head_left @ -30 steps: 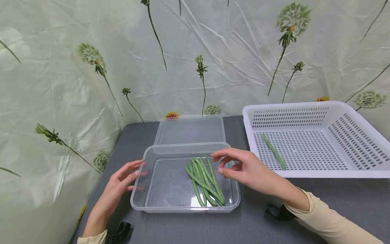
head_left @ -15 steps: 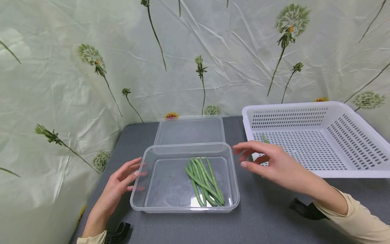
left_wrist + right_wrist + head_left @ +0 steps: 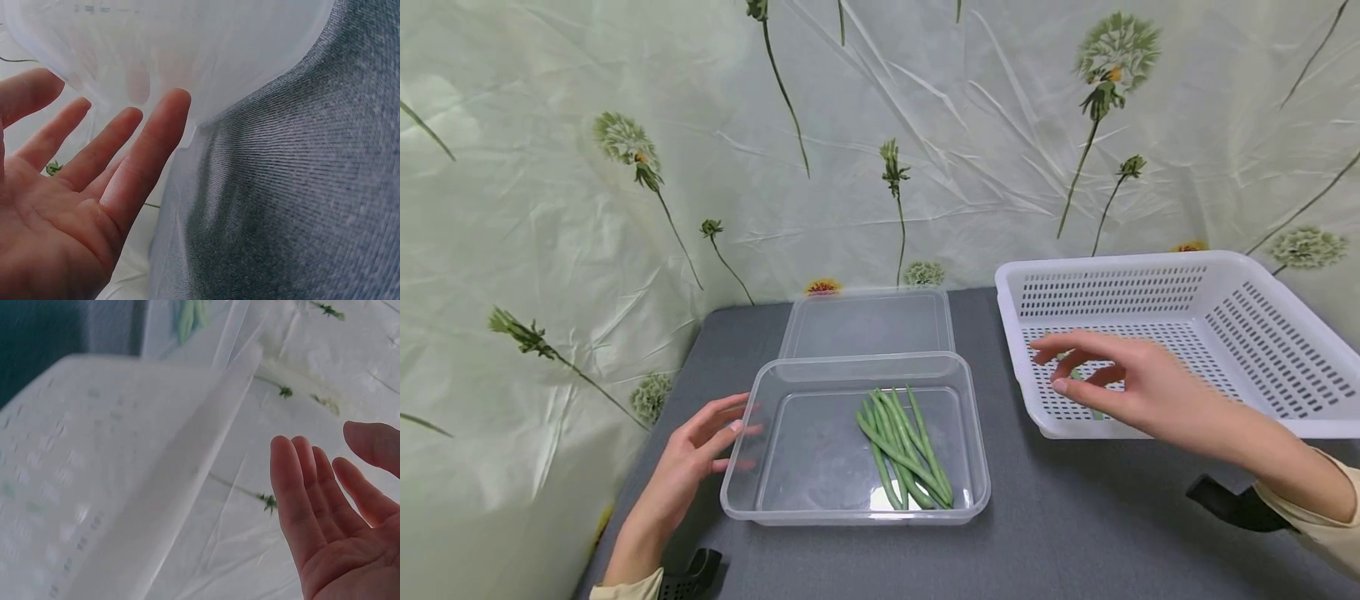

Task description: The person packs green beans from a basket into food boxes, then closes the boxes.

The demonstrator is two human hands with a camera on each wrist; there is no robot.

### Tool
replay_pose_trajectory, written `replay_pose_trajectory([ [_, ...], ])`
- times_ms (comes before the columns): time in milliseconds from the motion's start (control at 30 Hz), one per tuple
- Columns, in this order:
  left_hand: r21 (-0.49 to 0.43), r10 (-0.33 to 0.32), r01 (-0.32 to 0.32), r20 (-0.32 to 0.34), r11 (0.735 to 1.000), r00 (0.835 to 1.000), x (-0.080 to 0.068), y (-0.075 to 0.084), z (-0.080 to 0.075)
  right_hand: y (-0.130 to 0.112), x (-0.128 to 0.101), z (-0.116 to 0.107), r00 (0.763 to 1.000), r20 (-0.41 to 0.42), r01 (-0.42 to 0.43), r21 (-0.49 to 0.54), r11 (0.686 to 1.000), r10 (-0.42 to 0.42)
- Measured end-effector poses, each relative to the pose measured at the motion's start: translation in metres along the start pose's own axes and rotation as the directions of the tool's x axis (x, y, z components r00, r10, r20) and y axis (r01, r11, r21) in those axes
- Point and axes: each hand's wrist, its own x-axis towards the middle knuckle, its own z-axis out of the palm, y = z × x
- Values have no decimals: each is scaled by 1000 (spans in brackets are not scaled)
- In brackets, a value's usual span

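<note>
A clear plastic container (image 3: pixel 808 450) stands mid-table, with several green beans (image 3: pixel 904 454) bunched at its right side. My left hand (image 3: pixel 679 467) is at the container's left wall, fingers loosely extended and fingertips right by the plastic; the left wrist view shows its palm (image 3: pixel 69 212) holding nothing. Over the front left part of a white perforated basket (image 3: pixel 1318 350) hovers my right hand (image 3: pixel 1138 387), fingers slightly bent. The right wrist view shows that palm (image 3: pixel 344 550) bare, beside the basket wall (image 3: pixel 181 469). One bean in the basket is mostly hidden behind the right hand.
A clear flat lid (image 3: pixel 872 323) lies behind the container. Grey cloth (image 3: pixel 1000 542) covers the table. A curtain with a dandelion print (image 3: pixel 820 200) hangs along the back and left. A black wrist strap (image 3: pixel 1240 504) sits below the right forearm.
My right hand has moved from above the container's right edge across to the basket, covering the bean there. My left hand and the container have stayed put.
</note>
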Motion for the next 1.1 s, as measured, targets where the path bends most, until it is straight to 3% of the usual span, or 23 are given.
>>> replay_pose_trajectory([
  [233,1,6,-6,-15,1000,1000,0,0,-1,10,7,-30,997,36,-64,-123,990,69],
  [400,-14,16,-16,-3,1000,1000,0,-1,-1,20,20,-49,971,181,-129,-138,982,153],
  [600,-44,30,-30,10,999,999,1,-5,-1,44,36,-59,908,359,-187,-106,977,213],
  [767,-66,42,-41,11,997,999,1,-7,-2,71,48,-63,830,515,-262,20,965,215],
  [967,-66,40,-40,6,997,999,0,-6,-3,107,51,-57,728,627,-450,133,883,277],
  [1033,-63,37,-36,7,997,999,0,-6,-3,119,49,-55,707,639,-497,144,856,303],
  [1100,-59,33,-32,8,998,999,0,-5,-3,131,46,-52,700,641,-517,151,842,315],
])
